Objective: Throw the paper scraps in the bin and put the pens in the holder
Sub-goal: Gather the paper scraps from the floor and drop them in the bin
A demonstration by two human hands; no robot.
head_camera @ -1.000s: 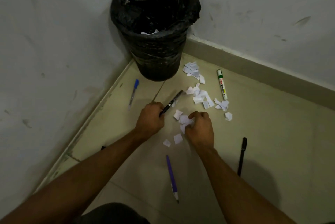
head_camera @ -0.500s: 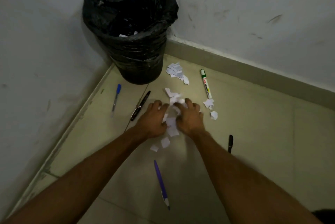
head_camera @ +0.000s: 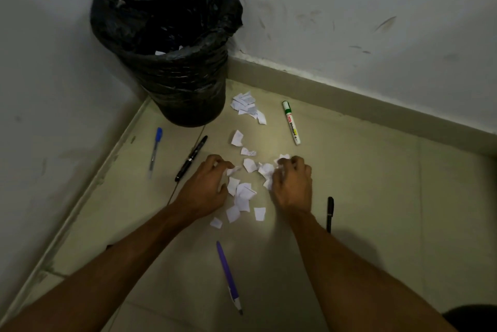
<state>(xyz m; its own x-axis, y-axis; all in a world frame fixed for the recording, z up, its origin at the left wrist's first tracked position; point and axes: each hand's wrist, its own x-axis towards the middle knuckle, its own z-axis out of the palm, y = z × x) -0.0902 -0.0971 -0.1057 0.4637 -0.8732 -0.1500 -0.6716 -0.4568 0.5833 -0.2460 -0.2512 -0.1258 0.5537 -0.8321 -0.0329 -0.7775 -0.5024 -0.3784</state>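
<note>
Nearest to us, a purple pen (head_camera: 228,276) lies on the floor (head_camera: 376,197) between the forearms, its long axis running toward us, tip at the near end. A black pen (head_camera: 329,213) lies just outside the right wrist, also pointing near-to-far.

Both hands work the central pile of paper scraps (head_camera: 243,193). The right hand (head_camera: 291,183) is clenched on a wad of crumpled scraps, white paper showing past its fingertips. The left hand (head_camera: 205,186) is curled, fingers down on the floor at the pile's left edge; we cannot tell whether it holds any paper. Loose pieces lie between the two hands and just nearer than them.

Beyond the left hand: a second black pen (head_camera: 191,158), axis diagonal, far end pointing toward the bin; then a blue pen (head_camera: 155,147) near the left wall. Beyond the right hand: a whiteboard marker (head_camera: 291,122). A separate clump of scraps (head_camera: 248,106) sits just beside the bin's base.

The bin (head_camera: 172,44) stands in the far corner, ahead and left of both hands, a few scraps already inside. We judge the left hand nearer to it, though the right carries the load and must cross leftward and forward. No pen holder is in view.
</note>
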